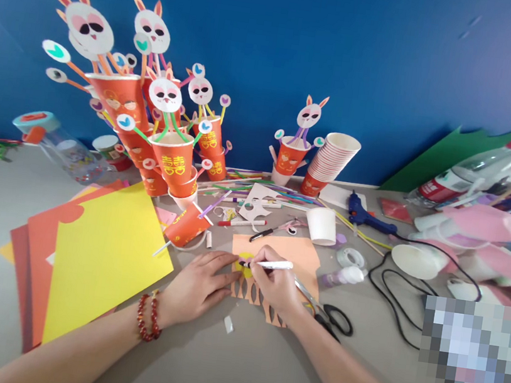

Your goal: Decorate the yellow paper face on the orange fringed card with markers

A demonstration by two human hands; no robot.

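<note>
My left hand [202, 282], a beaded bracelet at its wrist, holds a small yellow paper circle [245, 271] steady by its left edge. Dark and pink marks show on the circle, partly covered by fingers. My right hand [273, 283] is closed round a white marker pen [276, 264], its tip at the circle. Beneath both lies a sheet of peach paper [297, 254] with leaf-shaped cut-outs along its lower edge. Scissors with black handles [337, 320] rest partly under my right wrist.
Red paper cups with rabbit faces [172, 157] stand stacked at the back left. Coloured sheets [112, 266] lie left. Behind are a cup stack [331, 161], a blue glue gun [369, 215] with a black cord, and a clear tape roll [351, 257]. A bottle [472, 171] lies right.
</note>
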